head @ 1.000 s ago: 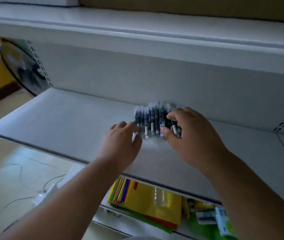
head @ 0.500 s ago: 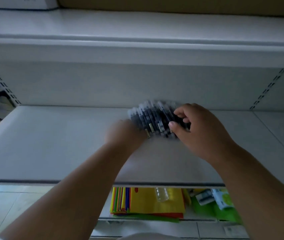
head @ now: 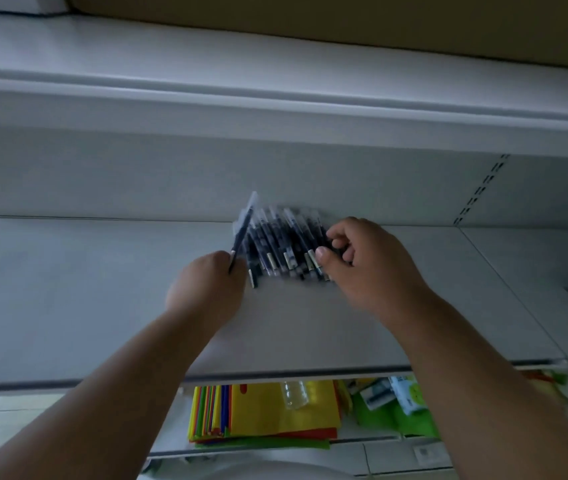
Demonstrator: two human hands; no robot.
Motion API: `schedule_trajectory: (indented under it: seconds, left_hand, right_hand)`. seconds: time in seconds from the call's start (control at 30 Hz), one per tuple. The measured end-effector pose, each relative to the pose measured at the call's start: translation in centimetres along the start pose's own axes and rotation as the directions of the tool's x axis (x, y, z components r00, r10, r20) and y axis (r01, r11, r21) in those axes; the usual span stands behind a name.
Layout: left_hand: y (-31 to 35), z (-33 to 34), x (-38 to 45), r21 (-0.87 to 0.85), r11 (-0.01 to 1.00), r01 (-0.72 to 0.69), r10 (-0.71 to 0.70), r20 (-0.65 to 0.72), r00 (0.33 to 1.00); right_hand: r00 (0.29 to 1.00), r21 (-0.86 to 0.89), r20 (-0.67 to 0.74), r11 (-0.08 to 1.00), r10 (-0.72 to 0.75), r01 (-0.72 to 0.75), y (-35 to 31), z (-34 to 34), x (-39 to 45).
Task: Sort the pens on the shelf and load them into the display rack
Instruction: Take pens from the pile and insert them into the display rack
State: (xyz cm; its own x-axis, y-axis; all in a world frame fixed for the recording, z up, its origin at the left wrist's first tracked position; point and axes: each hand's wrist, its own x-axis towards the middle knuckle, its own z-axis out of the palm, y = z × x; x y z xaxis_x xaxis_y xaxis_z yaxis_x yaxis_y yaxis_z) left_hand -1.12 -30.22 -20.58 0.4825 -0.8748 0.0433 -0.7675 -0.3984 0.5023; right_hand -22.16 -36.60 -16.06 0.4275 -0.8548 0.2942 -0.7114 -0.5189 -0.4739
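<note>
A pile of several dark pens with clear caps (head: 284, 244) lies side by side on the white shelf (head: 102, 289), close to the back wall. My left hand (head: 206, 289) holds one pen (head: 242, 230) by its lower end and tilts it up at the left edge of the pile. At the pile's right end, my right hand (head: 362, 261) has curled fingers and its thumb on the pens. No display rack is in view.
Another white shelf (head: 275, 74) juts out overhead. Below the front edge lie stacked coloured folders (head: 261, 414), a clear bottle (head: 293, 394) and green packets (head: 396, 400). A slotted upright (head: 479, 190) marks the back wall at the right.
The view has swung right and levelled on the shelf. My left hand has picked one pen up off the pile's left edge, while my right hand stays at the pile's right end.
</note>
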Motion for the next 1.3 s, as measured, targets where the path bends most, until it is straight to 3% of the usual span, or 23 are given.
schedule_trajectory:
  seconds: [0.07, 0.13, 0.23, 0.33, 0.7, 0.93, 1.13, 1.2, 1.3]
  left_hand:
    - [-0.5, 0.6, -1.3, -0.303, 0.953, 0.025, -0.024, 0.008, 1.000]
    - [-0.6, 0.7, -2.8, -0.631, 0.772, 0.073, -0.049, 0.056, 0.997]
    - [-0.3, 0.1, -4.4, -0.797, 0.598, 0.084, -0.034, 0.079, 0.996]
    - [0.2, -0.8, -5.8, -0.896, 0.413, 0.165, 0.034, 0.196, 0.980]
    - [-0.3, -1.7, -7.5, -0.890, 0.402, 0.216, 0.066, 0.263, 0.963]
    - [-0.4, -1.3, -7.4, -0.892, 0.370, 0.259, 0.063, 0.302, 0.951]
    - [0.4, -1.1, -7.0, -0.899, 0.349, 0.264, 0.055, 0.300, 0.952]
    - [1.1, -0.8, -6.8, -0.907, 0.319, 0.275, 0.053, 0.307, 0.950]
    - [2.9, 0.1, -6.7, -0.909, 0.264, 0.321, 0.077, 0.352, 0.933]
  right_hand:
    - [0.999, -0.002, 0.019, 0.999, 0.044, -0.044, 0.3, 0.4, 0.2]
    - [0.996, -0.034, 0.050, 0.997, 0.074, -0.072, 0.6, 1.1, 0.4]
    - [0.986, -0.107, 0.088, 0.985, 0.142, -0.132, 0.5, 2.4, 0.8]
    - [0.977, -0.190, 0.097, 0.967, 0.189, -0.168, 0.2, 3.3, 1.3]
    - [0.938, -0.291, 0.161, 0.923, 0.307, -0.253, -0.1, 4.6, 2.3]
    - [0.925, -0.165, 0.129, 0.927, 0.357, -0.335, 0.1, 3.9, 1.3]
    - [0.906, 0.131, 0.068, 0.897, 0.418, -0.423, 1.7, 3.2, -0.2]
    - [0.880, 0.325, 0.084, 0.822, 0.467, -0.467, 2.1, 2.4, -0.9]
    - [0.872, 0.661, 0.094, 0.625, 0.481, -0.415, 2.5, 0.5, -2.5]
